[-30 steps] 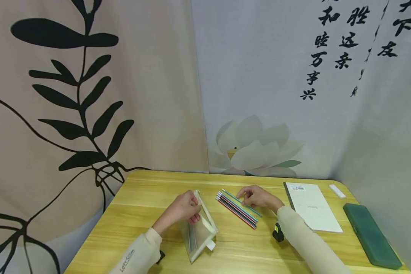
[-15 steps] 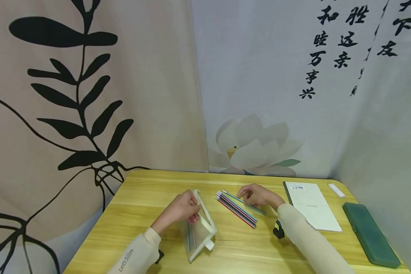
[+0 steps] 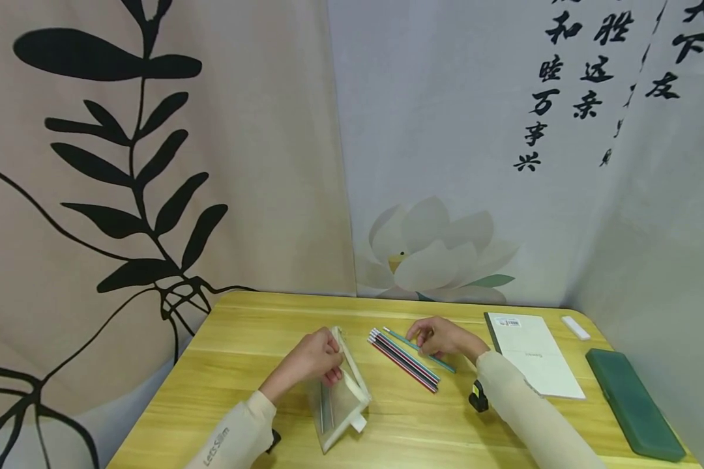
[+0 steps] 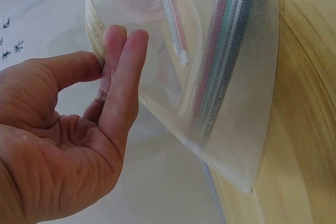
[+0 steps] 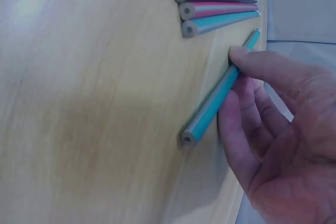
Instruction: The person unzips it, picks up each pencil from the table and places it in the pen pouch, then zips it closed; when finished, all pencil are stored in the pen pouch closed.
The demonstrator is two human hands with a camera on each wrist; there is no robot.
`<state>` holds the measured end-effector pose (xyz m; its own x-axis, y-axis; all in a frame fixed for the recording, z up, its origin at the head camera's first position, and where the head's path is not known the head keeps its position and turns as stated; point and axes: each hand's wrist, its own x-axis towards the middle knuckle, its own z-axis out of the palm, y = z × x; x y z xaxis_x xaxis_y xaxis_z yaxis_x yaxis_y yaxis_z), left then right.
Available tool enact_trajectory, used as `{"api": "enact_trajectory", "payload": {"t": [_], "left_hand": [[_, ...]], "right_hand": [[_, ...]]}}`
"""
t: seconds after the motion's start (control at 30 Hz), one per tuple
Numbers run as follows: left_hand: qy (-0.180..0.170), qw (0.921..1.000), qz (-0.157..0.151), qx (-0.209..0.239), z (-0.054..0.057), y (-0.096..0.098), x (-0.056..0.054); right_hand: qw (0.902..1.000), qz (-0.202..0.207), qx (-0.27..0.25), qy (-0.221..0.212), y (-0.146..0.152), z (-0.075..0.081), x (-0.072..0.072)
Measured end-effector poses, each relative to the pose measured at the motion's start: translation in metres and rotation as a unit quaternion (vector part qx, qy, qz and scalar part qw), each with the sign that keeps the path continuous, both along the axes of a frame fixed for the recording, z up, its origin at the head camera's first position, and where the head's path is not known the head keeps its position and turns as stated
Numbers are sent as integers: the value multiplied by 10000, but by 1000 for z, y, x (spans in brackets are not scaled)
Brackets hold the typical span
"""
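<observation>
My left hand (image 3: 317, 355) holds the upper edge of a cream mesh pencil pouch (image 3: 346, 402) between thumb and fingers, tilting it up from the table. Through the mesh, in the left wrist view, dark, teal and red pencils (image 4: 223, 51) show inside. To the right of the pouch, several striped pencils (image 3: 403, 360) lie side by side on the table. Beside them, my right hand (image 3: 440, 337) pinches a teal pencil (image 5: 215, 98) between thumb and fingers. That pencil lies at a slight angle to the row, its blunt unsharpened end facing the right wrist camera.
A white notebook (image 3: 536, 358) with a dark spine lies right of my right hand. Beyond it are a small white block (image 3: 576, 327) and a green case (image 3: 636, 404) near the right edge of the wooden table (image 3: 410, 430). A printed curtain stands behind.
The teal pencil has shifted slightly rightward, its near end swinging away from the row of pencils. My left hand and the pouch have stayed nearly still.
</observation>
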<state>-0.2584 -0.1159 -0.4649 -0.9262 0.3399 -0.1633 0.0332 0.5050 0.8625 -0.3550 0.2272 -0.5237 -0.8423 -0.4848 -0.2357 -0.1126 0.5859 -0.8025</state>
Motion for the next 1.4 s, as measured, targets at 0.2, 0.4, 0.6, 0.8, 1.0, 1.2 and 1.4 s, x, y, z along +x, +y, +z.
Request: {"api": "enact_trajectory", "payload": {"t": [0.2, 0.4, 0.6, 0.8, 1.0, 1.2, 1.4], "left_hand": [[-19, 10000, 24, 11, 1, 3, 0], [-6, 10000, 52, -78, 2, 4, -1], [17, 10000, 46, -57, 2, 6, -2], [55, 10000, 6, -45, 1, 7, -2], [80, 9999, 22, -92, 0, 7, -2], [61, 10000, 13, -18, 0, 12, -2], [45, 9999, -11, 98, 2, 18, -1]], "right_hand": [[9999, -55, -139, 62, 2, 3, 4], [9997, -97, -212, 62, 0, 0, 4], [9997, -116, 141, 131, -5, 9, 7], [9993, -272, -197, -177, -6, 20, 13], [9977, -185, -495, -431, -31, 31, 28], [9955, 147, -627, -695, -62, 41, 44], [9893, 102, -874, -1160, -81, 42, 51]]}}
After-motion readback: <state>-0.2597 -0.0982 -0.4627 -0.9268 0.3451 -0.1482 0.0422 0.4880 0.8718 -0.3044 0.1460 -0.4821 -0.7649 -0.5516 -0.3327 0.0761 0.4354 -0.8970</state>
